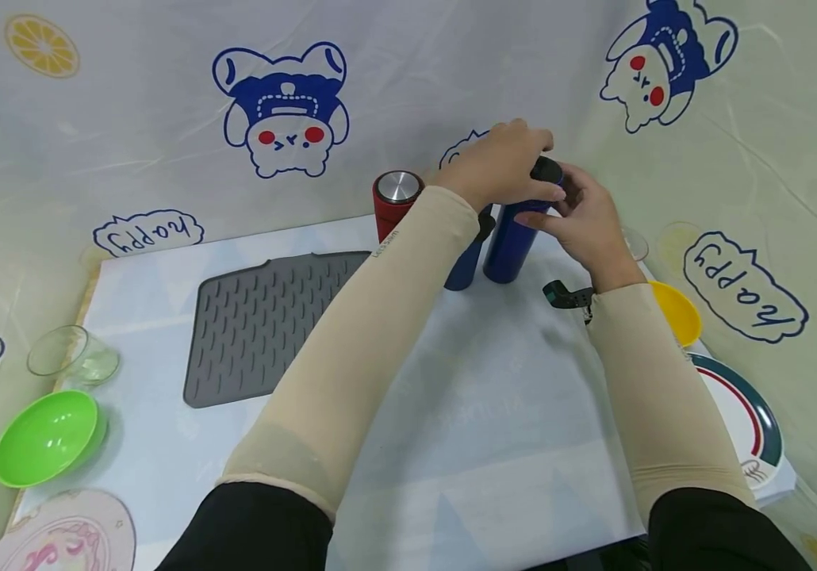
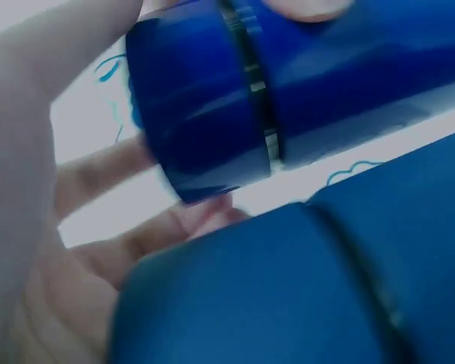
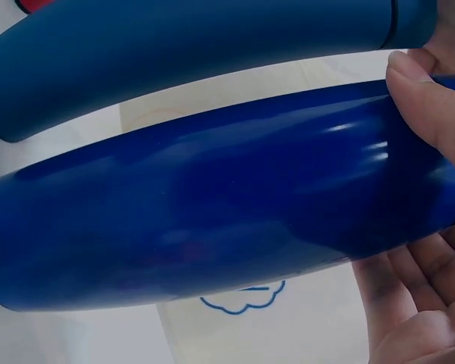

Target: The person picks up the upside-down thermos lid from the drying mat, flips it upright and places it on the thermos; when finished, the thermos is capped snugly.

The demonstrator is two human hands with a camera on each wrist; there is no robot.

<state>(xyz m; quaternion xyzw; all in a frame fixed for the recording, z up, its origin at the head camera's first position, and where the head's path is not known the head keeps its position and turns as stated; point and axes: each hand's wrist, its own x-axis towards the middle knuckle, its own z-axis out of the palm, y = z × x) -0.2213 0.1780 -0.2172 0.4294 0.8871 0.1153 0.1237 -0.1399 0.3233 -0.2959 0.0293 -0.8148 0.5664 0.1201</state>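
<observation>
A glossy dark-blue bottle (image 1: 508, 247) stands slightly tilted at the back of the table. My left hand (image 1: 504, 165) reaches over its top from the left and holds the lid (image 2: 201, 106) between thumb and fingers. From the other side my right hand (image 1: 589, 226) grips the bottle just below the lid, its thumb (image 3: 421, 87) across the near side in the right wrist view. Close beside it on the left is a matte blue bottle (image 1: 462, 268), partly hidden behind my left hand and forearm. A red bottle (image 1: 393, 212) with a silver top stands farther left.
A grey ridged mat (image 1: 251, 333) lies left of centre. Along the left edge are a clear glass (image 1: 76, 357), a green bowl (image 1: 50, 440) and a pink plate (image 1: 69, 539). At the right, a yellow bowl (image 1: 678, 313) and a green-rimmed plate (image 1: 769, 420) sit partly behind my sleeve.
</observation>
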